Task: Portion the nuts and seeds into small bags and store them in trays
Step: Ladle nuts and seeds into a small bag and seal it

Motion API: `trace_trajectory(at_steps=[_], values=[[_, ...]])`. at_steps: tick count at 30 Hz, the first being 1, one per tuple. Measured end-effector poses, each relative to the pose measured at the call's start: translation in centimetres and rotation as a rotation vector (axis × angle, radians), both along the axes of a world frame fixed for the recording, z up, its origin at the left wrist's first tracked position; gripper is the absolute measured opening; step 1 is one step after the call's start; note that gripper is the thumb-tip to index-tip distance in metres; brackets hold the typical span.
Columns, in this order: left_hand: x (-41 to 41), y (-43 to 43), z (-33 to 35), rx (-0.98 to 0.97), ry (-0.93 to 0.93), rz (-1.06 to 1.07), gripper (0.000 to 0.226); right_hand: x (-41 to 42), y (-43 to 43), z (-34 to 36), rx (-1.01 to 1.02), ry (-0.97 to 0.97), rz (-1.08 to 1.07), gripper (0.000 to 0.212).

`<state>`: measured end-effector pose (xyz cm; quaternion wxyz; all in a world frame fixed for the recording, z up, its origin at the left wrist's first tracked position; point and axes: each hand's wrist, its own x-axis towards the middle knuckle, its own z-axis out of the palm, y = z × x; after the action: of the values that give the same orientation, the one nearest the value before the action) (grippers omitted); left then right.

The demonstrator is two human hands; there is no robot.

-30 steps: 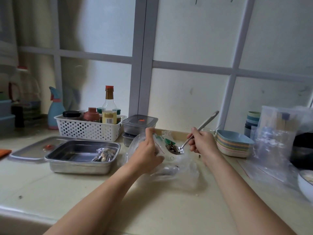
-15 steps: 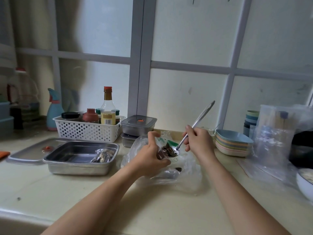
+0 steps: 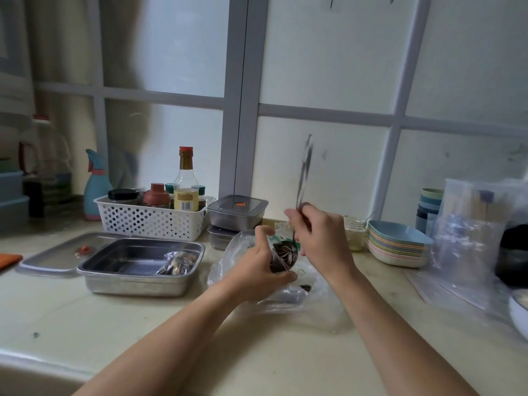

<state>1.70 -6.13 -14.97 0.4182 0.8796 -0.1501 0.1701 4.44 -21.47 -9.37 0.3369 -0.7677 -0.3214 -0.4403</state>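
Spoon handle now tipped upright; right hand grips it, bowl of seeds at bag mouth. Left hand curls round bag, mid-counter, right of tray.

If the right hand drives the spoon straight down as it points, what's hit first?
Likely the small seed bag that the left hand grips; the spoon bowl is at its mouth, depth unclear.

On the counter I see the tray left of centre, a filled bag in its right end, its lid just left. Behind it stands the basket, stacked containers to its right. The plates lie far right, a large bag between tray and plates.
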Motion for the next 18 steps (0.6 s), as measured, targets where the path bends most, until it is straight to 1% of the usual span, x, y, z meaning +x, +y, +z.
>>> trace_trajectory(at_steps=[3,6,9,14,18], values=[[0.4,-0.1,0.0,-0.015,-0.030,0.035,0.083,-0.4,1.2,0.1,-0.146,-0.211,-0.047,0.026],[0.6,-0.3,0.1,-0.078,-0.065,0.066,0.079,-0.4,2.1,0.1,-0.165,-0.350,-0.154,0.025],[0.6,-0.2,0.3,-0.154,-0.091,0.103,0.074,-0.1,2.1,0.5,-0.103,-0.386,-0.177,0.030],[0.4,-0.2,0.5,-0.147,-0.125,0.132,0.068,0.0,1.7,0.5,-0.075,-0.435,-0.161,0.036],[0.4,-0.2,0.4,-0.154,-0.137,0.135,0.067,-0.1,1.6,0.3,-0.090,-0.452,-0.132,0.031]])
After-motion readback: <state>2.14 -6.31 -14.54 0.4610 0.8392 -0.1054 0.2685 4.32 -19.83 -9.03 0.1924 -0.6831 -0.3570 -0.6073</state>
